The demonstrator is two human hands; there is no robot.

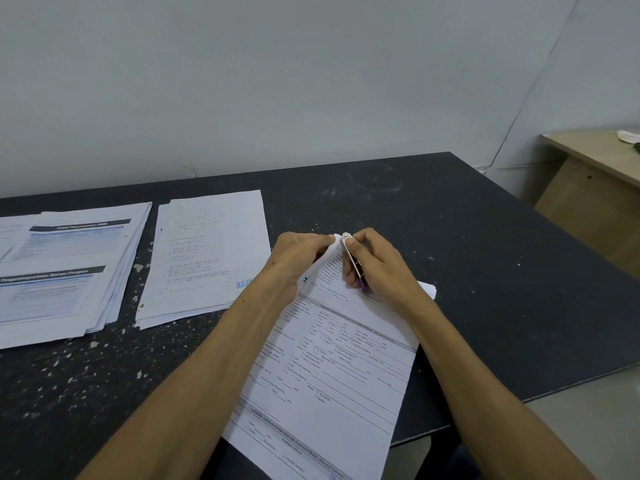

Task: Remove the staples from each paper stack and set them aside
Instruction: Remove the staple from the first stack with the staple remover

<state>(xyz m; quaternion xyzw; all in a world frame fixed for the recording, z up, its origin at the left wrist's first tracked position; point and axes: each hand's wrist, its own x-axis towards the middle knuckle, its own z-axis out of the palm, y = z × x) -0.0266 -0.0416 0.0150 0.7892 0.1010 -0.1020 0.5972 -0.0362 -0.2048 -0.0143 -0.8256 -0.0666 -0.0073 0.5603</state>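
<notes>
A printed form stack (332, 368) lies tilted on the dark table (485, 258), its near end hanging over the front edge. My left hand (298, 254) pinches the stack's far top corner and lifts it slightly. My right hand (377, 261) grips a slim metal tool with a purple handle (351, 258), whose round metal tip rests at that same corner. Whether a staple is there I cannot see; the fingers hide it.
Two more paper stacks lie to the left: a handwritten one (207, 251) in the middle and a printed one with dark headers (65, 268) at the far left. A beige wooden desk (595, 174) stands to the right beyond the table. The wall is close behind.
</notes>
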